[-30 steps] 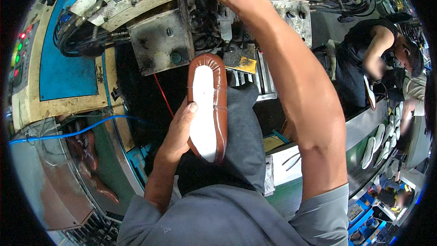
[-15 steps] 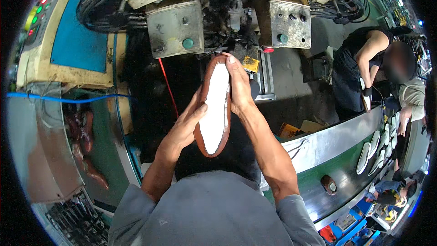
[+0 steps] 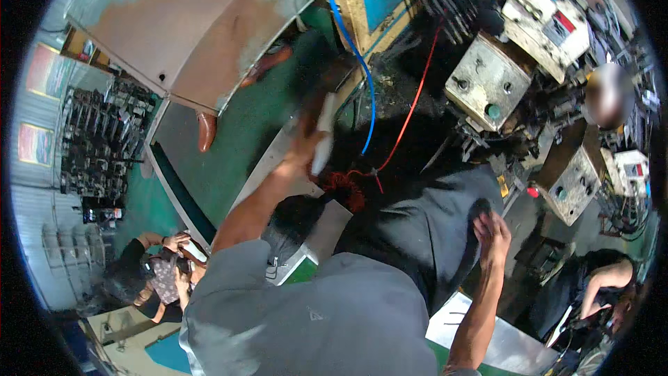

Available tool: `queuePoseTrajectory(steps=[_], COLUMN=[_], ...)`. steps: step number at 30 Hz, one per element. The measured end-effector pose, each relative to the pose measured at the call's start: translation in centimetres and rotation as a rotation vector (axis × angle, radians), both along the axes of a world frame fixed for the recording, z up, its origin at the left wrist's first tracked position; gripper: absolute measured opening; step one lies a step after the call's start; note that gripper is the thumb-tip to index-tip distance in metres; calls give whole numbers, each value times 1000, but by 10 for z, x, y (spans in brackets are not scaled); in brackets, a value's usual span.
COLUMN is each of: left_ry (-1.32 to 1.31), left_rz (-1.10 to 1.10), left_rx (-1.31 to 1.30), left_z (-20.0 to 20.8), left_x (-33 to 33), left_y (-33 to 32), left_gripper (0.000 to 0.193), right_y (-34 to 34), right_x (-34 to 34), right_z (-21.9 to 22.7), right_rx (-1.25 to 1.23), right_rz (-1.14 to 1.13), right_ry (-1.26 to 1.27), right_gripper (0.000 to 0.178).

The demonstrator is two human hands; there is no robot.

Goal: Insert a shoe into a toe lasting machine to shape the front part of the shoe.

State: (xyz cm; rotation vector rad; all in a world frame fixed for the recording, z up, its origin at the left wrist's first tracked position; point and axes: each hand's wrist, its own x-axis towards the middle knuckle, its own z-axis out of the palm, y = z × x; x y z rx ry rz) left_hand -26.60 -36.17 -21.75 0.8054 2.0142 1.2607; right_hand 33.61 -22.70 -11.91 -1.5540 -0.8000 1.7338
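My left hand (image 3: 303, 147) reaches out over the edge of the green belt, its fingers around a brown shoe upper with a white sole (image 3: 324, 132). The shoe is tilted on its side, its white underside toward my right, and it is blurred by motion. My right hand (image 3: 492, 228) is empty, fingers loosely apart, beside my dark-trousered knee. On the green belt (image 3: 240, 122) stands a brown shoe (image 3: 206, 131), partly under a grey and brown cover. Another brown shoe (image 3: 268, 64) lies farther along, half hidden by that cover.
A blue hose (image 3: 362, 69) and a red cord (image 3: 416, 101) hang between the belt and the machine. The machine's metal control box (image 3: 487, 83) is at the upper right. Co-workers are at the lower left (image 3: 163, 271) and lower right (image 3: 591, 292). A dark bag (image 3: 296, 219) is near my waist.
I have turned left, away from the machine. My left hand has carried the shoe over to the belt. The right hand has let go of the shoe and dropped beside my knee.
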Motion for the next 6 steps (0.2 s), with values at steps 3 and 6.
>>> queuePoseTrajectory(steps=[3, 6], left_ry=[283, 893], left_rz=[99, 93], left_rx=[-464, -920], left_z=[23, -8], left_x=[-61, -133], left_y=[-16, -101], left_gripper=[102, 113], right_y=[-38, -36], right_x=[72, 106], right_z=[-30, -51], right_rx=[-64, -101], right_rz=[-172, -182], right_ry=[-60, 28], right_gripper=[66, 52])
